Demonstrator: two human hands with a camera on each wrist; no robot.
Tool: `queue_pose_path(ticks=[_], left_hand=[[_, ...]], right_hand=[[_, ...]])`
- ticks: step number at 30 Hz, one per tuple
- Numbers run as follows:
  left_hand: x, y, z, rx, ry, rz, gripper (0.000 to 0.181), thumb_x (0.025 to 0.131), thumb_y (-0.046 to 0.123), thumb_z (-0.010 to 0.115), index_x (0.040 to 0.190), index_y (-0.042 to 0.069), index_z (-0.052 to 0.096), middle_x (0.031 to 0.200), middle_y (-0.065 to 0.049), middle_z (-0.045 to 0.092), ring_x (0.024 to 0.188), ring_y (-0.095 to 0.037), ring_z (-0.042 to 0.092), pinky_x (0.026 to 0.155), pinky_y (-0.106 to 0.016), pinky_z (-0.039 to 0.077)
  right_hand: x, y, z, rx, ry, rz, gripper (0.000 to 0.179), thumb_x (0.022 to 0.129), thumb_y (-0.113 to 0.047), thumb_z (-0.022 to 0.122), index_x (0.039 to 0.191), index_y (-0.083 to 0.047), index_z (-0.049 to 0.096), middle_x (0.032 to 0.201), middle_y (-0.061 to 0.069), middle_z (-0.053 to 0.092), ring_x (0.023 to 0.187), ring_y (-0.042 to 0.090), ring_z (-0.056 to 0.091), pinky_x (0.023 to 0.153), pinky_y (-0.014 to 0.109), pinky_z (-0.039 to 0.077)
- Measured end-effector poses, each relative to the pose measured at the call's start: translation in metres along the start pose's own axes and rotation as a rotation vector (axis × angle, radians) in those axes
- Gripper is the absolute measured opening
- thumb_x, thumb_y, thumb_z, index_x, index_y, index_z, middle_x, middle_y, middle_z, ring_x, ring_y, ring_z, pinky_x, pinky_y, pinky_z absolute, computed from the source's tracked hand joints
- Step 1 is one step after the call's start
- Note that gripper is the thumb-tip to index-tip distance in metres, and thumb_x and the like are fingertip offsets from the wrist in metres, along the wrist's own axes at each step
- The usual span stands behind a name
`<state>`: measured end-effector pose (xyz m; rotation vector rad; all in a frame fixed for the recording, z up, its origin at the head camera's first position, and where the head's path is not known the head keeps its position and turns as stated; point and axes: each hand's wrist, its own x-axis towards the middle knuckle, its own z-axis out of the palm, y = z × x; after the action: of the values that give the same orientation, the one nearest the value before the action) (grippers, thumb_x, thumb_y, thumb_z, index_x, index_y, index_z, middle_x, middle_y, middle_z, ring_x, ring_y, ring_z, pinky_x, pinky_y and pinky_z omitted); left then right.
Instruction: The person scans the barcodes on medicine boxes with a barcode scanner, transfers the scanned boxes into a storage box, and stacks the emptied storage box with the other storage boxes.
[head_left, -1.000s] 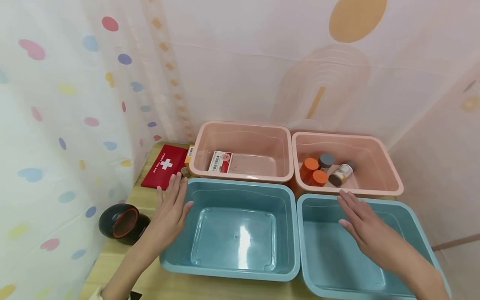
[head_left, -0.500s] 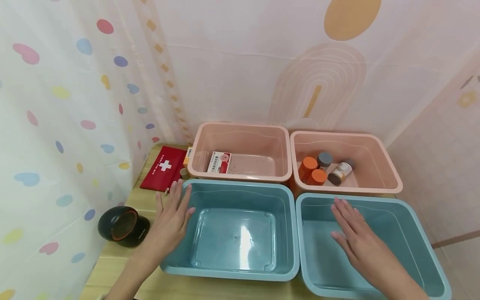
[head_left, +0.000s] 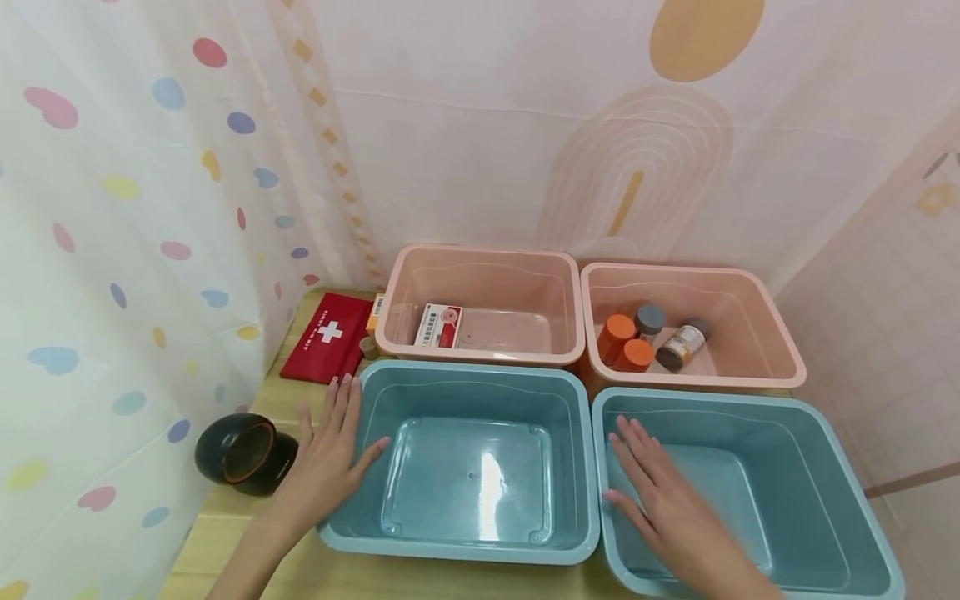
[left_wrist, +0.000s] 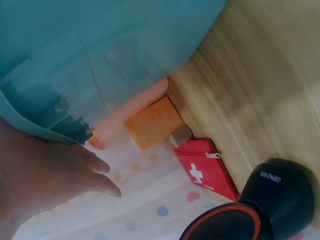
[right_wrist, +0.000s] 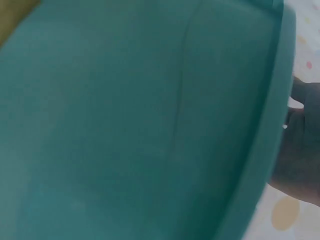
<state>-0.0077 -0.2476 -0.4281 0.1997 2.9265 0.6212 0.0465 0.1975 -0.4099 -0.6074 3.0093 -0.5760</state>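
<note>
My left hand (head_left: pixel 326 458) has its fingers straight and spread at the left rim of the left blue bin (head_left: pixel 457 554). In the left wrist view the same hand (left_wrist: pixel 55 175) appears right at the bin's rim, its fingertips pointing past it. My right hand (head_left: pixel 667 508), fingers extended, is over the left side of the right blue bin (head_left: pixel 795 475). Nothing is held in either hand. From the right wrist, the bin's teal wall (right_wrist: pixel 125 120) fills most of the view, partly hiding the hand (right_wrist: pixel 300 150).
Behind stand two pink bins: the left (head_left: pixel 510 333) holds a white-and-red medicine box (head_left: pixel 439 325), the right (head_left: pixel 750 342) several bottles (head_left: pixel 636 356). At left lie a red first aid pouch (head_left: pixel 326 337), an orange box (left_wrist: pixel 155 122) and a black rounded device (head_left: pixel 247 454).
My right hand has moved left over the right blue bin. The left hand has drawn slightly left and nearer, its thumb spreading. The bins and their contents stay put.
</note>
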Motion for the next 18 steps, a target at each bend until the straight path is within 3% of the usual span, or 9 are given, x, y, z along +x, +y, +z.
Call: queue_pose_path(ticks=[2, 6, 10, 14, 16, 18], left_hand=[[-0.002, -0.003, 0.001, -0.015, -0.012, -0.002, 0.108, 0.103, 0.038, 0.073, 0.173, -0.006, 0.003, 0.18, -0.034, 0.004, 0.165, -0.059, -0.002, 0.125, -0.082, -0.008], [-0.011, -0.009, -0.001, -0.061, -0.016, 0.012, 0.108, 0.103, 0.037, 0.072, 0.173, -0.005, 0.002, 0.18, -0.033, 0.001, 0.166, -0.057, -0.003, 0.126, -0.081, -0.008], [-0.021, -0.017, -0.001, -0.136, -0.004, 0.054, 0.106, 0.103, 0.031, 0.072, 0.174, -0.003, -0.001, 0.181, -0.031, 0.0, 0.166, -0.056, -0.001, 0.126, -0.081, -0.005], [-0.031, -0.024, 0.001, -0.19, 0.014, 0.091, 0.106, 0.102, 0.025, 0.071, 0.174, 0.0, -0.002, 0.181, -0.031, 0.001, 0.165, -0.057, 0.002, 0.128, -0.078, -0.006], [-0.034, -0.027, 0.001, -0.202, 0.015, 0.1, 0.107, 0.1, 0.021, 0.071, 0.175, 0.002, -0.003, 0.18, -0.031, 0.002, 0.165, -0.057, 0.003, 0.13, -0.074, -0.009], [-0.037, -0.031, 0.001, -0.215, 0.017, 0.119, 0.108, 0.097, 0.014, 0.071, 0.175, 0.002, -0.004, 0.181, -0.031, 0.001, 0.165, -0.056, 0.002, 0.131, -0.07, -0.012]], right_hand=[[0.003, -0.009, 0.007, 0.029, -0.033, 0.032, 0.071, 0.106, -0.038, 0.072, 0.166, -0.008, 0.048, 0.178, 0.017, 0.035, 0.162, 0.042, 0.036, 0.125, 0.059, 0.037], [0.006, -0.024, 0.023, 0.108, -0.002, 0.05, 0.07, 0.107, -0.038, 0.072, 0.163, -0.003, 0.051, 0.181, 0.021, 0.026, 0.168, 0.044, 0.019, 0.122, 0.069, 0.04], [0.007, -0.035, 0.037, 0.128, 0.102, 0.051, 0.072, 0.104, -0.036, 0.076, 0.158, 0.005, 0.053, 0.181, 0.025, 0.02, 0.172, 0.037, -0.001, 0.116, 0.07, 0.045], [0.01, -0.043, 0.047, 0.078, 0.245, 0.037, 0.07, 0.105, -0.046, 0.074, 0.148, 0.009, 0.063, 0.18, 0.026, 0.022, 0.173, 0.033, -0.003, 0.109, 0.069, 0.051], [0.013, -0.049, 0.048, 0.049, 0.274, 0.048, 0.07, 0.101, -0.044, 0.079, 0.143, 0.011, 0.066, 0.179, 0.029, 0.023, 0.172, 0.036, 0.0, 0.113, 0.069, 0.049], [0.015, -0.053, 0.05, 0.037, 0.267, 0.07, 0.07, 0.1, -0.043, 0.081, 0.139, 0.014, 0.067, 0.178, 0.031, 0.021, 0.171, 0.041, 0.001, 0.126, 0.063, 0.036]])
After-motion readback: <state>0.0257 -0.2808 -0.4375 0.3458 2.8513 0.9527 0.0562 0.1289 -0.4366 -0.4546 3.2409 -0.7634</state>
